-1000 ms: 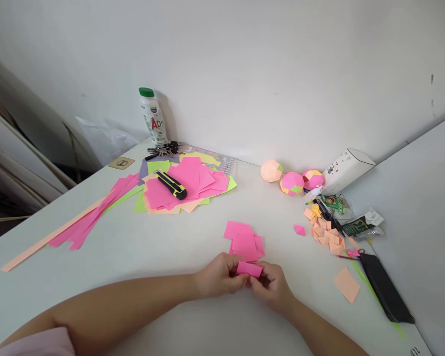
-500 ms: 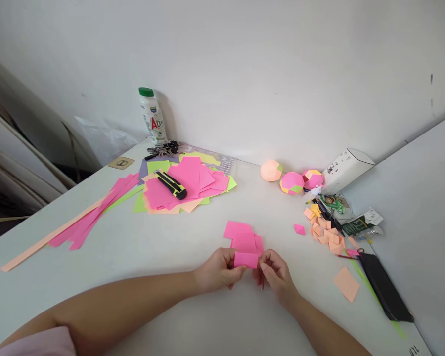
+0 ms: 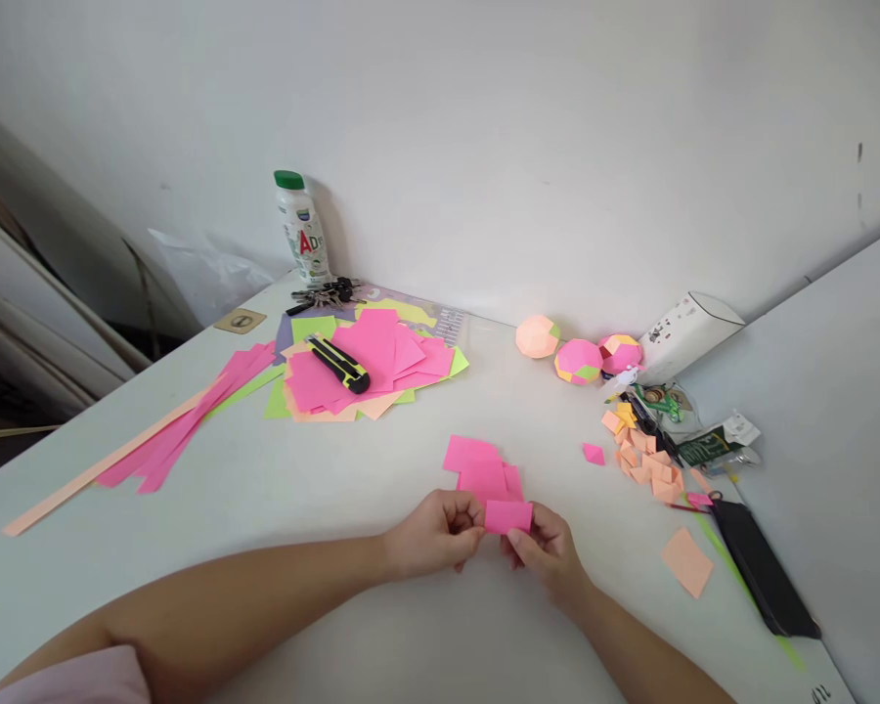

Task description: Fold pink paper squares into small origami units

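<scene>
Right hand (image 3: 550, 559): thumb and fingers closed on one pink paper slip (image 3: 508, 516), held above the table. Left hand (image 3: 434, 535): curled, thumb and fingertips nearly together at the slip's left edge; contact cannot be determined. To the right lie one peach sheet (image 3: 687, 563) and one black pouch (image 3: 763, 567). Directly behind the slip, a stack of pink sheets (image 3: 482, 474) occupies the table; sheet count indeterminable. Right of it: one folded pink piece (image 3: 594, 454), then a cluster of folded peach pieces (image 3: 652, 464), overlapping. Farther back: one utility knife (image 3: 339, 365) atop mixed-colour sheets (image 3: 377, 337), three paper balls (image 3: 538, 336), one green-capped bottle (image 3: 304, 230).
</scene>
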Demonstrator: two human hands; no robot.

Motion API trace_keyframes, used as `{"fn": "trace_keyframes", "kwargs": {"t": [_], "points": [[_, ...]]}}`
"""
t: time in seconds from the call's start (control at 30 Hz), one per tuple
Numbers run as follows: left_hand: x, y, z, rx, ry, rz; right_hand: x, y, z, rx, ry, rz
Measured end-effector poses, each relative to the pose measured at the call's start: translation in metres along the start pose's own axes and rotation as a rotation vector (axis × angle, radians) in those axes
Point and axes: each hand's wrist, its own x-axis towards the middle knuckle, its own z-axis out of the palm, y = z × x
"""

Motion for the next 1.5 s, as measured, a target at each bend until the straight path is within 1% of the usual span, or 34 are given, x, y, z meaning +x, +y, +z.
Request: {"fn": "trace_keyframes", "kwargs": {"t": [0.1,0.2,0.27,0.37,0.5,0.7,0.77,1.03,1.17,1.3,1.4,1.5], "points": [[0.000,0.001,0.000,-0.093,0.026,0.037,0.001,0.000,0.000,0.026,0.033,-0.002],[0.000,0.003,-0.001,-0.209,0.070,0.087,0.002,-0.003,0.001,-0.010,0.061,0.018],[0.000,0.004,-0.001,-0.235,0.052,0.097,0.002,-0.005,0.003,-0.064,0.053,0.015],[0.000,0.004,-0.001,-0.224,0.006,0.083,0.002,-0.008,0.005,-0.130,0.043,-0.018],[0.000,0.004,-0.002,-0.203,0.007,0.070,0.002,-0.007,0.006,-0.165,0.061,-0.068],[-0.001,0.003,-0.002,-0.173,-0.014,0.120,0.002,0.000,0.006,-0.148,0.107,-0.103],[-0.001,0.003,-0.002,-0.157,-0.013,0.117,0.002,0.001,0.005,-0.150,0.113,-0.116],[-0.003,0.003,-0.003,-0.156,-0.056,0.137,0.001,0.000,0.005,-0.151,0.102,-0.129],[-0.001,-0.002,-0.003,-0.165,-0.072,0.094,0.001,0.003,0.004,-0.177,0.086,-0.207],[0.001,-0.003,-0.003,-0.050,-0.029,0.032,0.000,0.007,0.004,-0.278,0.063,-0.304],[0.001,-0.001,-0.002,0.045,0.016,0.032,-0.001,0.010,0.004,-0.319,0.109,-0.372],[0.000,0.002,-0.001,0.067,0.052,0.036,-0.001,0.010,0.004,-0.400,0.132,-0.516]]}}
